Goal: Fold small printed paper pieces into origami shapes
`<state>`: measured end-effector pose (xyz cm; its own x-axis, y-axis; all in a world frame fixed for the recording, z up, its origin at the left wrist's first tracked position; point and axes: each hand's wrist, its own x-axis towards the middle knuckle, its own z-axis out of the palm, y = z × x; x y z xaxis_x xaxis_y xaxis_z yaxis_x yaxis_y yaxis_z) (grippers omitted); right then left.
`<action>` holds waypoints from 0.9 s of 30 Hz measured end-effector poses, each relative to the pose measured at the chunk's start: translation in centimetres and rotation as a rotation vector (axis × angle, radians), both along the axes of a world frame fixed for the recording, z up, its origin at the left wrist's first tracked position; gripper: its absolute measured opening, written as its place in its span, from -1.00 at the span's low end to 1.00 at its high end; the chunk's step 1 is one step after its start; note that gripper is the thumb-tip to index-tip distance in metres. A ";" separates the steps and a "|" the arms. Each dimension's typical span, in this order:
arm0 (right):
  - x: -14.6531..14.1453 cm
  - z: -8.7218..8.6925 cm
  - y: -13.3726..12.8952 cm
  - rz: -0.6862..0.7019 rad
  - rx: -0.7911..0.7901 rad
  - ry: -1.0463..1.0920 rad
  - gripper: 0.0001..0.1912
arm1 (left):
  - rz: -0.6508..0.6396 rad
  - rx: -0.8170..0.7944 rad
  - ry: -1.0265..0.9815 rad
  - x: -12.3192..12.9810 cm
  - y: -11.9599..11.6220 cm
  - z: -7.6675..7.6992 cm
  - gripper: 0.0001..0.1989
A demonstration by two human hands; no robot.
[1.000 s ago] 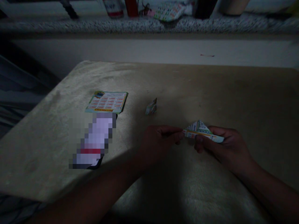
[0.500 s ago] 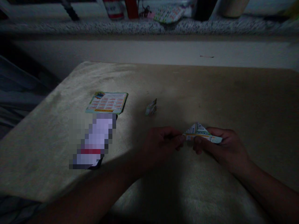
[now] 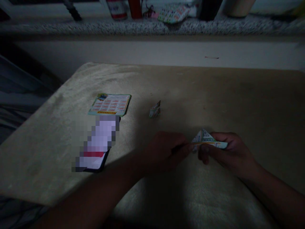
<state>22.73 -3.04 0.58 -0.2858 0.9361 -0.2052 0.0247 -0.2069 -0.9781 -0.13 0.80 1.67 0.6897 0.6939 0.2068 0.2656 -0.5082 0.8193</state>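
Observation:
A small folded printed paper [image 3: 204, 137] with a triangular peak and a flat band along its lower edge is held above the table, right of the middle. My right hand [image 3: 227, 151] pinches its right part between thumb and fingers. At the left end of the band, my left hand [image 3: 171, 148] has thumb and forefinger closed on the paper, its other fingers curled and dark in shadow. Beyond my left hand, a small folded paper piece [image 3: 155, 109] rests on the table.
A stack of printed cards [image 3: 110, 104] lies on the table [image 3: 59, 133] at the left, with a lit phone [image 3: 101, 136] just nearer. Behind the table runs a speckled stone sill [image 3: 95, 28] bearing a can [image 3: 116, 9], a red object [image 3: 135, 9] and a colourful packet [image 3: 173, 13].
The folded paper's peak has dropped slightly and its left end has tilted. My left hand has shifted a little right, with its knuckles turned more over the paper.

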 end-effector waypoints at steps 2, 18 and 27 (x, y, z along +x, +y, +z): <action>0.0 0.0 0.0 0.023 -0.023 0.018 -0.79 | -0.084 -0.036 0.000 -0.2 0.3 0.2 -0.67; -0.3 -0.6 0.0 0.096 -0.076 0.256 -0.86 | -0.027 -1.018 -0.593 2.0 -2.1 -1.9 -0.68; 0.0 -0.7 0.1 0.108 -0.061 0.238 -0.88 | -0.118 -0.836 -0.466 1.1 -1.2 -0.9 -0.64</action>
